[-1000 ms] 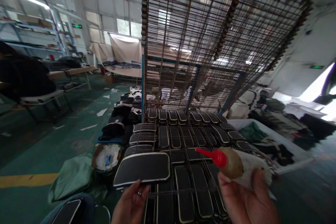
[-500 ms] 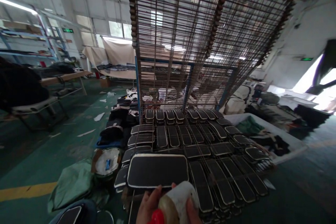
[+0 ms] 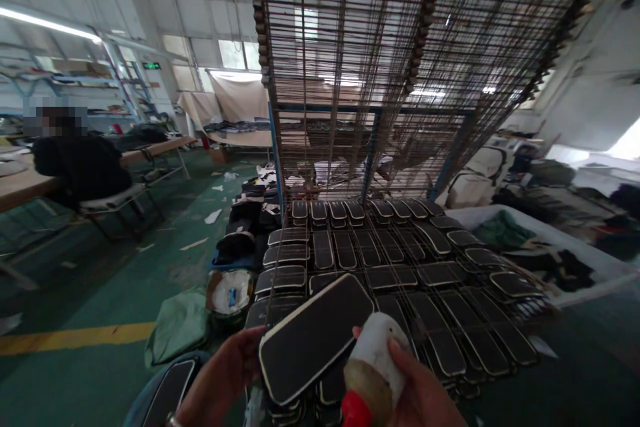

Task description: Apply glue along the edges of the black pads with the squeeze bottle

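My right hand (image 3: 423,383) is wrapped round a white squeeze bottle (image 3: 381,341), which has a stained brownish shoulder and a red tip pointing down towards me. My left hand (image 3: 227,370) has its fingers at the left end of a black rounded panel (image 3: 315,340) with a cream edge, gripping it there. The panel lies tilted, its right end higher in the view, above stacks of similar black panels (image 3: 437,337). The bottle is close to the panel's lower right edge. Part of the left fingers is hidden behind the panel.
A tall wire rack (image 3: 345,47) leans up behind the panels. Left of them are a green cloth bag (image 3: 180,323), a round tub (image 3: 230,290) and dark bundles (image 3: 240,240). A white bin (image 3: 610,280) stands at right. A person (image 3: 83,160) sits at a table, far left.
My left hand has moved from near the bottle to the panel's left end. The panel has turned from level to slanted. The bottle has shifted right, and the view has swung left.
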A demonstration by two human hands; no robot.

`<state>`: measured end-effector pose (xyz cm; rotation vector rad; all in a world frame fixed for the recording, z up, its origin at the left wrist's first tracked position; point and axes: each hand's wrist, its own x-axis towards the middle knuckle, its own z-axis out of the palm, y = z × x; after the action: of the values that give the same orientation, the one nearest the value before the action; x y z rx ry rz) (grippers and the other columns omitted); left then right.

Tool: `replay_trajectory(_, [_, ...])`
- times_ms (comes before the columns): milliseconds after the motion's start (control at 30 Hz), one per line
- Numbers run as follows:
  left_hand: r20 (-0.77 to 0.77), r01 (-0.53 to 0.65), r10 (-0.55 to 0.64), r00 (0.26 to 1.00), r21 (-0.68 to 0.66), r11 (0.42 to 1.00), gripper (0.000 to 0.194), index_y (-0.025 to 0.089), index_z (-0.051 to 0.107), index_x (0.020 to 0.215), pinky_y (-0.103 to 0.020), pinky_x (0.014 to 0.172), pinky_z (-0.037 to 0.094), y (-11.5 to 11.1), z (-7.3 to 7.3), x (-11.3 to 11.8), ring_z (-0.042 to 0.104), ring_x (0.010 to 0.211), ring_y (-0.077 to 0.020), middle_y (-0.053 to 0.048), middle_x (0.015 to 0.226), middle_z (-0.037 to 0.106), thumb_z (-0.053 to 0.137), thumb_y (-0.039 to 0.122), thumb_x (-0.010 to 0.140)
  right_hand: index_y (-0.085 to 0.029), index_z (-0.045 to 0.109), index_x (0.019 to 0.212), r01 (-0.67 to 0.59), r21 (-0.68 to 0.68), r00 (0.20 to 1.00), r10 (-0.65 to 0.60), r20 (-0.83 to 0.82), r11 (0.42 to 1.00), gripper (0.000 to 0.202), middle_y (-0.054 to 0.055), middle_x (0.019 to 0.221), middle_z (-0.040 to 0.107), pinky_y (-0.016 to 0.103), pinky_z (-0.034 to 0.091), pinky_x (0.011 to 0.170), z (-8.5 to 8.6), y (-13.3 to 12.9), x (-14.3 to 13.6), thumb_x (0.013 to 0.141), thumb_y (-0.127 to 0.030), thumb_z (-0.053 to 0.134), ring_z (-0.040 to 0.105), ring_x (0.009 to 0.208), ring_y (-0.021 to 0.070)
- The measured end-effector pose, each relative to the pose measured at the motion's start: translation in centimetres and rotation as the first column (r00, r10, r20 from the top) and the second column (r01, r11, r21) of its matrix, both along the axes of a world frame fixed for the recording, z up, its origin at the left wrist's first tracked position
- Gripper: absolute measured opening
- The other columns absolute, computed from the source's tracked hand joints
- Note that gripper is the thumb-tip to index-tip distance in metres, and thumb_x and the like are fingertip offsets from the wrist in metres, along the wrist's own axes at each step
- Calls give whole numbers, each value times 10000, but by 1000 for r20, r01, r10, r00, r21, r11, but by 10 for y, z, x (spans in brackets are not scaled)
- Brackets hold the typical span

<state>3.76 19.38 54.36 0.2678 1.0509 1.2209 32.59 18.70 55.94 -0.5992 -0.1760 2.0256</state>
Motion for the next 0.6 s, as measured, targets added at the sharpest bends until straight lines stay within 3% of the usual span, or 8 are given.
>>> replay_trajectory(67, [-111, 238, -230, 967, 64, 969, 188, 84, 725, 930, -315, 714, 568, 11, 30, -9, 711, 811, -246, -157, 900, 750, 684, 189, 780, -54, 647, 1166, -32, -22, 999, 33, 28, 999, 422, 183, 1123, 665, 391, 544, 821, 7, 5, 7, 827, -245, 809, 666, 907, 267])
replay_trajectory(133, [-235, 438, -406, 883, 100, 894, 138, 102, 730, 862, -267, 666, 545, 20, 55, -4, 695, 742, -207, -125, 830, 746, 694, 93, 729, -53, 646, 1166, -89, -16, 994, 89, 56, 996, 433, 189, 1139, 657, 443, 531, 853, 13, 10, 10, 815, -236, 821, 655, 940, 297])
replay_trajectory(233, [-296, 599, -552, 779, 96, 795, 233, 139, 720, 815, -290, 659, 546, 27, 75, 16, 703, 745, -229, -91, 807, 750, 676, -9, 640, -56, 642, 1178, -183, 48, 980, 179, 82, 982, 483, 195, 1087, 674, 457, 522, 856, 18, 16, 10, 795, -269, 844, 651, 940, 316])
replay_trajectory(300, [-273, 619, -578, 769, 95, 779, 296, 145, 719, 851, -318, 682, 556, 26, 77, 27, 714, 759, -247, -83, 808, 750, 666, -30, 619, -61, 661, 1143, -192, 84, 979, 184, 91, 978, 460, 185, 1049, 687, 441, 519, 863, 21, 18, 9, 786, -277, 853, 652, 944, 311])
replay_trajectory(400, [-231, 587, -550, 803, 140, 798, 321, 145, 724, 900, -348, 722, 559, 20, 71, 31, 717, 781, -258, -86, 818, 746, 663, -33, 640, -83, 700, 1044, -87, 87, 993, 78, 93, 992, 405, 169, 1011, 701, 427, 520, 880, 28, 20, 12, 744, -280, 888, 646, 982, 308])
replay_trajectory(500, [-163, 516, -493, 854, 156, 842, 305, 181, 730, 906, -414, 802, 556, 12, 64, 24, 712, 883, -289, -93, 865, 749, 687, -9, 672, -137, 711, 1037, 111, 94, 988, -121, 101, 989, 442, 170, 1067, 689, 423, 538, 862, 39, 24, 26, 690, -310, 925, 631, 1027, 313])
replay_trajectory(600, [-85, 542, -536, 840, 124, 831, 339, 192, 725, 976, -509, 853, 541, 6, 62, 16, 702, 943, -345, -119, 917, 749, 723, 28, 679, -164, 714, 1023, 345, 189, 912, -376, 165, 919, 432, 135, 1046, 702, 337, 574, 769, 54, 34, 45, 669, -276, 936, 656, 958, 270])
